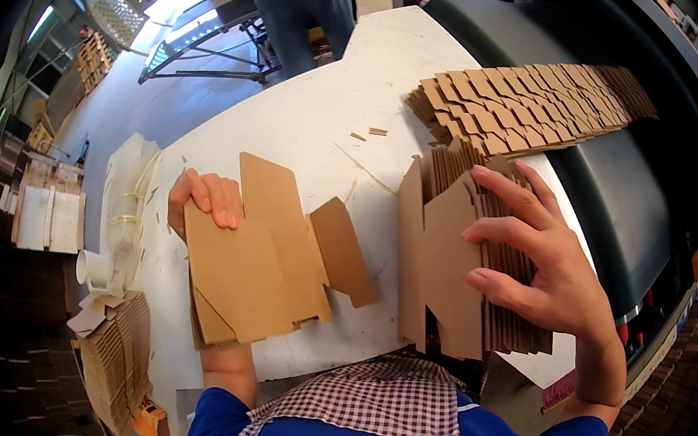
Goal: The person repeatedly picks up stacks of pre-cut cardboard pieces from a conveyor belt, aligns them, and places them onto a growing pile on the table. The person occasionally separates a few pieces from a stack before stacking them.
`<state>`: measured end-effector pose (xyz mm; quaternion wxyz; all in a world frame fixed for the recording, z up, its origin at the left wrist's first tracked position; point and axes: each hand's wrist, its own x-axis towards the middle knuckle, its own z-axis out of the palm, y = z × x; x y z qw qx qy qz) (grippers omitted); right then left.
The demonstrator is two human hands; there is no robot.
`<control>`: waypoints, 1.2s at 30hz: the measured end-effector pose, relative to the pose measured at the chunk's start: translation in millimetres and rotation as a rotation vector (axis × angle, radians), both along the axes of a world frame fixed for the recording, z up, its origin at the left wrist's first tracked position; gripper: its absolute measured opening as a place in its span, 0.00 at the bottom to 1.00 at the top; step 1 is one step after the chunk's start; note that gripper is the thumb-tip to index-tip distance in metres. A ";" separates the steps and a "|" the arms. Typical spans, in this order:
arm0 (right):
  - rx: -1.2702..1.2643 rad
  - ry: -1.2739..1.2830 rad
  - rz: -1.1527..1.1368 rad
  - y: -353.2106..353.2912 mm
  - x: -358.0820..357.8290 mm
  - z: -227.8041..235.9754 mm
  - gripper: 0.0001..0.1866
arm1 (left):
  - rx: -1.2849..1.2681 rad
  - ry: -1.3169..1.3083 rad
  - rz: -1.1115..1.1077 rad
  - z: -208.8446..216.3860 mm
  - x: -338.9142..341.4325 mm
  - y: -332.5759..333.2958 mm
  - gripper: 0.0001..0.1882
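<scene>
My left hand (215, 200) grips a flat cardboard box blank (263, 251) by its upper left edge, fingers curled over its face. A side flap of cardboard (341, 247) sticks out to the right of that blank. Against a thick stack of folded cardboard blanks (448, 255), standing on edge on the white table (309, 119), rests my right hand (539, 253). Its fingers are spread along the stack's upper right side and none wraps round a blank. Part of the left palm is hidden behind the cardboard.
Overlapping cardboard blanks (542, 107) lie across the table and a dark conveyor belt (626, 206) at right. Small cardboard scraps (378, 132) dot the table. At lower left stands another cardboard stack (114, 355), near a white tape roll (93, 269). A person (303, 15) stands beyond the table.
</scene>
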<state>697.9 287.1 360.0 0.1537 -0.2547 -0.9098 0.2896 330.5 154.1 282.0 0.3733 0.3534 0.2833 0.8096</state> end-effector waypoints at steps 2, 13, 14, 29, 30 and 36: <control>0.027 0.008 -0.001 1.1 -0.3 1.0 0.20 | 0.071 0.066 0.014 -20.2 -42.3 -14.3 0.20; 0.059 -0.036 -0.069 -16.5 -8.7 12.1 0.23 | -0.347 0.217 0.151 -91.4 -139.6 -158.6 0.11; 0.056 -0.039 -0.069 -18.3 -9.9 13.1 0.23 | -0.507 0.302 0.167 -89.5 -148.1 -177.5 0.10; 0.043 -0.036 -0.058 -24.6 -14.4 17.1 0.23 | -1.108 1.083 0.729 -34.7 41.2 -172.7 0.46; 0.044 -0.035 -0.063 -24.8 -14.6 16.4 0.22 | -1.152 1.149 0.764 -37.2 45.1 -163.5 0.48; 0.055 -0.056 -0.058 -25.8 -12.9 17.6 0.20 | -1.463 1.154 0.782 -21.9 67.8 -116.9 0.49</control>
